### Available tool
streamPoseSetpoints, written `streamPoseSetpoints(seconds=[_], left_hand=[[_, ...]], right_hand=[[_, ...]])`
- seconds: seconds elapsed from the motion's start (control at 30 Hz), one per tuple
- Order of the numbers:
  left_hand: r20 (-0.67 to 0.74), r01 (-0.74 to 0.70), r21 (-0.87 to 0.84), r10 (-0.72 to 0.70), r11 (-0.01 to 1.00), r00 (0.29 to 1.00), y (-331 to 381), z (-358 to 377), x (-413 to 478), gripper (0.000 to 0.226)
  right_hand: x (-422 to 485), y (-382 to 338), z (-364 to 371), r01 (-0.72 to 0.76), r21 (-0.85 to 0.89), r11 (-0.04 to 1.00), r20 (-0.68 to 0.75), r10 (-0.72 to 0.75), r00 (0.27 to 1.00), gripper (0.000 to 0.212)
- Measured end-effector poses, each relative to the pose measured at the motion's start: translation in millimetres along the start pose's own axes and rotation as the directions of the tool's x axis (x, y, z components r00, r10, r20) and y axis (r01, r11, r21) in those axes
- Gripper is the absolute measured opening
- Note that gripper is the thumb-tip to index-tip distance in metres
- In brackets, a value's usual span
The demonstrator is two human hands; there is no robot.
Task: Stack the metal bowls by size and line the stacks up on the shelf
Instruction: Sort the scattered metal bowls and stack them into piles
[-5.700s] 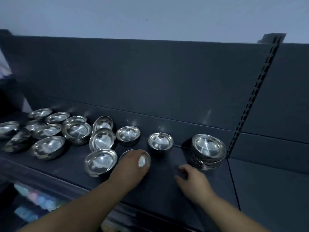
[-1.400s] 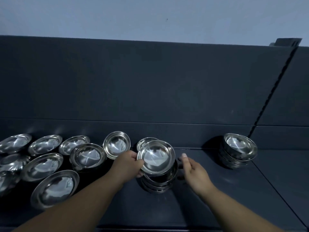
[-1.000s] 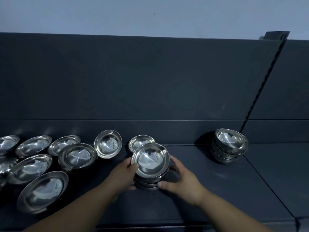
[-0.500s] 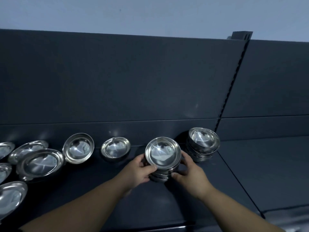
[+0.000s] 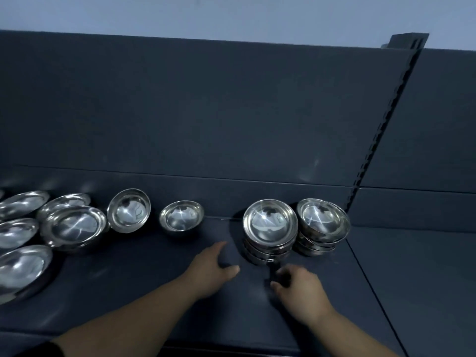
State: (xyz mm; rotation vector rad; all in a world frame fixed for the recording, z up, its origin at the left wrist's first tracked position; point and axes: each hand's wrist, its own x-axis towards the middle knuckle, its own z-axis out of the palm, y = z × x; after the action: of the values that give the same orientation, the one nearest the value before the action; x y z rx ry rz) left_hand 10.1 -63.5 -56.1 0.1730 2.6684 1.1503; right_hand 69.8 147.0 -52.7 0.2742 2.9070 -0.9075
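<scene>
The fingers [image 5: 219, 249] have let go: the left hand [image 5: 210, 273] and right hand [image 5: 301, 289] now hover loosely curled and empty just in front of the bowl stack [image 5: 270, 229], which they gripped a moment ago. It stands on the shelf [image 5: 154, 292] just beside the second stack [image 5: 323, 222], with loose bowls [image 5: 181, 216] off to the left.

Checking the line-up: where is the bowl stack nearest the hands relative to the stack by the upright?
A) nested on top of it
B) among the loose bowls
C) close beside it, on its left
C: the near stack stands just left of the right stack.
</scene>
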Motion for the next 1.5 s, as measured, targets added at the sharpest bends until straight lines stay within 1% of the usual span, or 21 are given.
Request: streamPoseSetpoints(seconds=[0.1,0.23,0.33,0.47,0.6,0.67,0.8,0.9,1.0,1.03,1.13,1.23,1.37,1.5], left_hand=[[-0.066,0.007,0.200,0.006,0.980,0.998,-32.8,-16.4,-18.8,0.075],[-0.190,0.118,0.325,-0.058,0.938,0.980,-81.8,-55.5,-53.5,0.072],[-0.300,0.221,0.352,-0.114,0.909,0.947,-115.8,-94.4,-81.7,0.069],[-0.459,0.346,0.325,-0.173,0.880,0.872,-148.6,-144.6,-116.5,0.064],[-0.580,0.374,0.289,-0.150,0.881,0.801,-178.0,-188.2,-140.5,0.055],[-0.618,0.362,0.252,-0.139,0.897,0.774,-193.5,-209.2,-147.7,0.050],[-0.633,0.319,0.275,-0.079,0.907,0.770,-226.9,-253.1,-153.8,0.046],[-0.663,0.301,0.302,-0.027,0.905,0.748,-254.0,-284.8,-152.0,0.045],[-0.624,0.267,0.369,0.024,0.890,0.781,-275.0,-307.5,-145.3,0.050],[-0.609,0.246,0.366,0.032,0.897,0.792,-280.1,-312.5,-142.7,0.052],[-0.574,0.183,0.262,0.001,0.948,0.819,-289.9,-320.6,-135.7,0.062],[-0.573,0.169,0.159,-0.049,0.973,0.818,-295.5,-320.5,-132.8,0.066],[-0.568,0.135,0.048,-0.084,0.990,0.818,-301.5,-318.4,-131.6,0.056],[-0.598,0.126,0.054,-0.068,0.991,0.798,-302.6,-320.1,-134.7,0.052]], right_hand=[[-1.3,-15.9,14.7,0.135,-0.043,0.990,0.058,-0.132,0.990,0.035],[5.5,-52.5,32.2,0.285,-0.071,0.956,0.127,-0.275,0.953,0.043],[11.2,-86.4,50.6,0.368,-0.070,0.927,0.156,-0.355,0.922,0.047],[13.9,-138.5,81.6,0.449,-0.060,0.892,0.207,-0.429,0.880,0.049],[16.8,-193.6,112.8,0.506,-0.053,0.861,0.241,-0.480,0.843,0.051],[17.0,-223.2,130.0,0.525,-0.049,0.850,0.238,-0.500,0.833,0.052],[14.6,-281.6,166.5,0.526,-0.031,0.850,0.210,-0.509,0.835,0.052],[13.8,-318.7,188.3,0.489,-0.015,0.872,0.145,-0.482,0.864,0.051],[14.7,-343.0,201.1,0.427,-0.039,0.903,0.055,-0.425,0.904,0.047],[15.6,-347.8,204.3,0.418,-0.061,0.907,0.028,-0.417,0.909,0.045],[17.2,-356.6,213.8,0.412,-0.116,0.904,-0.020,-0.417,0.909,0.039],[16.7,-362.7,220.7,0.416,-0.205,0.886,-0.058,-0.436,0.898,0.031],[16.2,-365.7,222.2,0.426,-0.209,0.880,-0.084,-0.450,0.889,0.022],[17.0,-365.2,218.8,0.468,-0.173,0.866,-0.149,-0.493,0.857,0.016]])
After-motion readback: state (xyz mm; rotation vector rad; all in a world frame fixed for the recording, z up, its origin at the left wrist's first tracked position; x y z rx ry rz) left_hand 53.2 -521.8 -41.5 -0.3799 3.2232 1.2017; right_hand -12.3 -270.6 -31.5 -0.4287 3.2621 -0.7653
